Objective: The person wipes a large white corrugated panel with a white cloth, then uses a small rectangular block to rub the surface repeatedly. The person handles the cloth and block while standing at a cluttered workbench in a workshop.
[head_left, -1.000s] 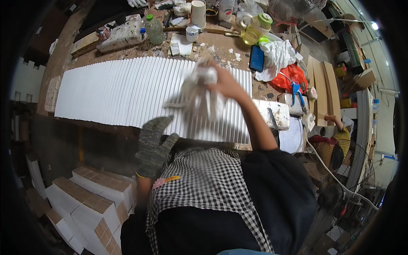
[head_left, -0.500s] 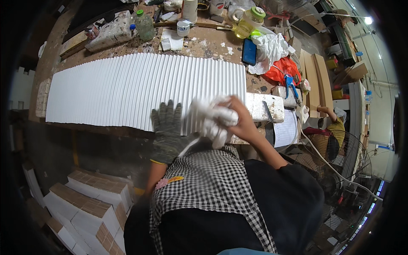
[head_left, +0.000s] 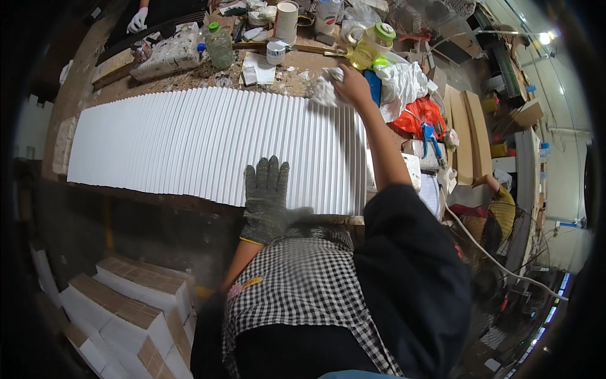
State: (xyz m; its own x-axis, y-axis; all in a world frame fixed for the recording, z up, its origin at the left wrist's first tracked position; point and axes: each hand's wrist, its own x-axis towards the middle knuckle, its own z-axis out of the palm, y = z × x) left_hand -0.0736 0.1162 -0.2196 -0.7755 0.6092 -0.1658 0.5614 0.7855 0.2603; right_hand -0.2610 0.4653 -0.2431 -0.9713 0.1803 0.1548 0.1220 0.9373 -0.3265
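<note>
A long row of white strips [head_left: 183, 139], set side by side with dark gaps between them, spreads across the workbench before me. My left hand [head_left: 266, 192], in a grey-green knitted glove, lies flat on their near edge with the fingers stretched out. My bare right hand [head_left: 355, 87] reaches to the far right end of the row, closed around a crumpled white cloth [head_left: 326, 88]. The cloth is at the far edge of the strips. Part of a blue phone [head_left: 374, 87] shows beside my right wrist.
Behind the row stand a green-capped bottle [head_left: 219, 50], a small white jar [head_left: 275, 52] and a jug of yellow liquid [head_left: 371, 47]. A red plastic bag [head_left: 421, 117] and blue-handled pliers [head_left: 431, 140] lie at right. White-sided stacks [head_left: 120, 303] stand lower left. Another person's gloved hand [head_left: 137, 21] shows far left.
My right hand has swung away from me with the cloth, from the near edge to the far edge of the strips. My left hand has shifted slightly right. Another person's hand has appeared far left.
</note>
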